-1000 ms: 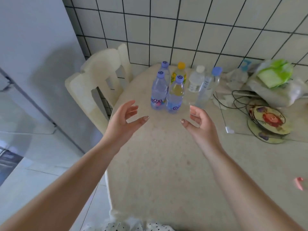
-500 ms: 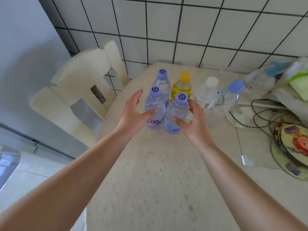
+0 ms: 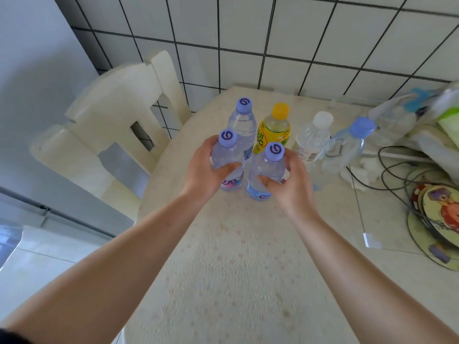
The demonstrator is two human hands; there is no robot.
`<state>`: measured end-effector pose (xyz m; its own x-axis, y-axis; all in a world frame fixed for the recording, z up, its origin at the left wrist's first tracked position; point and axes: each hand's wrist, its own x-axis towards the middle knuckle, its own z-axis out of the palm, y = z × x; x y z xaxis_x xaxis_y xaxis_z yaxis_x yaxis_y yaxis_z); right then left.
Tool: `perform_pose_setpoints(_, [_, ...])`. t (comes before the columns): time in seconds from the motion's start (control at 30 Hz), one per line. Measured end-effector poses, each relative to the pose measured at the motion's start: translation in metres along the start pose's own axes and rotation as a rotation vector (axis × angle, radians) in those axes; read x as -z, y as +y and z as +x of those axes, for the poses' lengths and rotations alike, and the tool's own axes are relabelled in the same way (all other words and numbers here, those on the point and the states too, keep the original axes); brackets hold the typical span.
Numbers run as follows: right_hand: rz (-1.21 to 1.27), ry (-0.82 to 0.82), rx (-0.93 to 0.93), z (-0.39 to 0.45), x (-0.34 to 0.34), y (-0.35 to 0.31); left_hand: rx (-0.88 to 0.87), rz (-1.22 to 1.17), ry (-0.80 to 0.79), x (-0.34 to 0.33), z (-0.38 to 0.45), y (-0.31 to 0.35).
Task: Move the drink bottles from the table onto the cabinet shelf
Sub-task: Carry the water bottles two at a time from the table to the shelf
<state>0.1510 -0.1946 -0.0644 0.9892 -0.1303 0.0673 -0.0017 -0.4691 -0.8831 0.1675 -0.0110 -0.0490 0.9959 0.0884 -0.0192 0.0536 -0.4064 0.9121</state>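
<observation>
Several drink bottles stand in a cluster on the cream table point(image 3: 248, 256). My left hand point(image 3: 207, 170) is wrapped around the front-left clear bottle point(image 3: 227, 155), which has a purple cap. My right hand point(image 3: 289, 180) grips the front-right clear bottle point(image 3: 267, 167), also purple-capped. Both bottles stand upright on the table. Behind them stand a third purple-capped bottle point(image 3: 243, 120) and a yellow-capped bottle with a yellow label point(image 3: 275, 130). To the right are a white-capped clear bottle point(image 3: 313, 137) and a tilted blue-capped bottle point(image 3: 350, 145). The cabinet shelf is out of view.
A cream chair point(image 3: 106, 135) stands at the table's left edge against the tiled wall point(image 3: 248, 33). Black cables point(image 3: 392, 170), round cartoon coasters point(image 3: 439, 219), plastic bags point(image 3: 422, 115) and a small white tag point(image 3: 371, 243) crowd the table's right side.
Both hands reached forward from open above the table and closed around the two front bottles. The camera moved closer to the bottles.
</observation>
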Motion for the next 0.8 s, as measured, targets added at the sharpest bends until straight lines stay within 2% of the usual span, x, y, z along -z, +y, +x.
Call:
perform_pose_setpoints(0.07, [-0.009, -0.009, 0.011, -0.01, 0.002, -0.005, 0.022, -0.018, 0.03, 0.007, -0.011, -0.004])
perform_pose_setpoints(0.2, [-0.022, -0.127, 0.061, -0.038, -0.001, -0.019, 0.072, -0.009, 0.077, 0.038, -0.048, -0.013])
perform_pose_setpoints(0.4, [-0.005, -0.341, 0.179, -0.097, -0.036, -0.062, 0.164, -0.052, 0.269, 0.106, -0.143, -0.028])
perform_pose_setpoints(0.57, [0.108, -0.565, 0.308, -0.162, -0.079, -0.1, 0.227, -0.102, 0.495, 0.162, -0.247, -0.043])
perform_pose_setpoints(0.8, [0.157, -0.932, 0.507, -0.288, -0.131, -0.162, 0.279, -0.069, 0.898, 0.221, -0.427, -0.051])
